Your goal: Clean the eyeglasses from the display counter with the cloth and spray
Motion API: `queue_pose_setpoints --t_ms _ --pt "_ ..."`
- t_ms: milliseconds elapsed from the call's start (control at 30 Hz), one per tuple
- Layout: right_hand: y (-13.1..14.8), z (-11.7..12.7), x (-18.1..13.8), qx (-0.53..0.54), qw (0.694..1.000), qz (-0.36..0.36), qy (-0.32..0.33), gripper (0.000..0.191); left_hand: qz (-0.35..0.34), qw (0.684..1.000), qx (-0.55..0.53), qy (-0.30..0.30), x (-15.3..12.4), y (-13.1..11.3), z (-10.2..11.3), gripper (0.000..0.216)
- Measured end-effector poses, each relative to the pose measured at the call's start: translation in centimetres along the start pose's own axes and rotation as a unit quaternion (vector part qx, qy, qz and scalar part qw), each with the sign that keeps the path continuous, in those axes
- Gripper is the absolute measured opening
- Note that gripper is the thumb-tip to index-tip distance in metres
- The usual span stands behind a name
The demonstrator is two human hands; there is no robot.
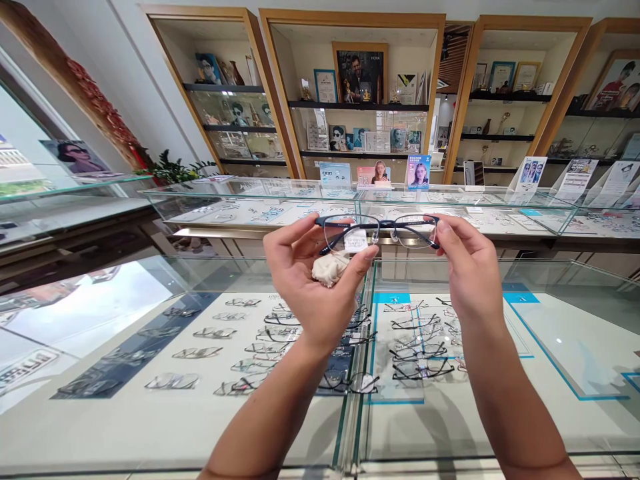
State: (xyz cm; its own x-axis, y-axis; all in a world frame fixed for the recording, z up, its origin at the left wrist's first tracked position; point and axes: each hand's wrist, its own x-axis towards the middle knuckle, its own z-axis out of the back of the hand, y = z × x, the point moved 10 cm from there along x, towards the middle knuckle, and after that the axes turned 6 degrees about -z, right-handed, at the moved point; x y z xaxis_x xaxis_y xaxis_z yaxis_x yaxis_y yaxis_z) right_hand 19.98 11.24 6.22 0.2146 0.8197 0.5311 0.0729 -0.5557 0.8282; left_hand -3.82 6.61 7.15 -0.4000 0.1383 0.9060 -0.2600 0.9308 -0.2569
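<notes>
A pair of dark half-rim eyeglasses (387,225) is held up in front of me, above the glass display counter. Its temples are folded behind the lenses, and a small white tag (355,241) shows by the left lens. My left hand (313,287) grips the left end of the frame, fingers behind it. A crumpled off-white cloth (330,268) rests in that same palm. At the other end, my right hand (470,267) pinches the frame's right corner between thumb and fingers.
Below my hands stands a glass display counter (280,427) with rows of eyeglasses (423,369) inside. A second glass case (225,212) runs across behind it, with advertising cards (419,172) on top. Wood-framed shelves (353,17) line the wall. A plant (175,167) stands at left.
</notes>
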Motion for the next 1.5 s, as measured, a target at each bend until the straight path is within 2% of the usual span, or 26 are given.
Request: queue_pose_setpoints --t_ms 167,300,433,633,767,833,933,1000,1067,1200,1267,1300,1400,1500 --pt "1.6 0.3 -1.1 -0.025 0.998 0.048 -0.018 0.017 0.125 0.989 -0.056 0.064 -0.3 4.4 -0.9 0.058" --pt "2.4 0.3 -1.6 -0.052 0.996 0.069 -0.021 0.018 0.156 0.982 -0.061 0.089 -0.7 6.1 -1.3 0.060" --pt "2.4 0.4 -1.5 -0.052 0.996 0.066 -0.021 0.018 0.155 0.983 -0.051 0.089 -0.9 6.2 -1.3 0.064" --pt "1.3 0.2 -0.5 -0.024 0.999 0.033 -0.012 0.015 0.048 0.999 -0.006 0.022 -0.4 3.4 -0.2 0.066" --pt "0.9 0.0 -0.2 -0.012 1.000 0.023 -0.002 0.015 0.020 1.000 -0.003 0.011 -0.3 2.0 0.0 0.065" --pt "0.9 0.0 -0.2 0.003 1.000 0.027 -0.001 0.014 0.046 0.999 -0.011 0.009 -0.4 2.4 0.0 0.066" --pt "1.4 0.0 -0.5 0.045 0.997 0.058 0.018 0.016 0.169 0.982 -0.074 0.030 -1.0 4.8 -0.7 0.068" --pt "1.8 -0.2 -0.7 0.068 0.992 0.092 0.047 0.019 0.284 0.946 -0.147 0.043 -2.2 6.6 -1.8 0.068" --pt "2.0 -0.8 -0.8 0.048 0.988 0.121 0.080 0.020 0.400 0.884 -0.235 0.057 -3.9 7.7 -3.4 0.067" --pt "2.4 -2.4 -1.3 -0.072 0.976 0.168 0.117 0.028 0.596 0.697 -0.383 0.114 -8.2 7.1 -7.4 0.058" --pt "2.8 -2.8 -1.6 -0.106 0.969 0.192 0.115 0.029 0.654 0.613 -0.422 0.135 -9.9 6.2 -8.7 0.054" --pt "3.1 -2.9 -1.7 -0.114 0.966 0.203 0.110 0.026 0.673 0.582 -0.435 0.142 -10.5 5.8 -9.1 0.054" --pt "3.9 -3.0 -2.1 -0.121 0.960 0.230 0.101 0.013 0.703 0.527 -0.453 0.152 -11.6 5.2 -9.7 0.052" --pt "4.3 -3.2 -2.4 -0.125 0.953 0.250 0.117 0.009 0.715 0.509 -0.449 0.171 -12.2 5.2 -9.7 0.046"
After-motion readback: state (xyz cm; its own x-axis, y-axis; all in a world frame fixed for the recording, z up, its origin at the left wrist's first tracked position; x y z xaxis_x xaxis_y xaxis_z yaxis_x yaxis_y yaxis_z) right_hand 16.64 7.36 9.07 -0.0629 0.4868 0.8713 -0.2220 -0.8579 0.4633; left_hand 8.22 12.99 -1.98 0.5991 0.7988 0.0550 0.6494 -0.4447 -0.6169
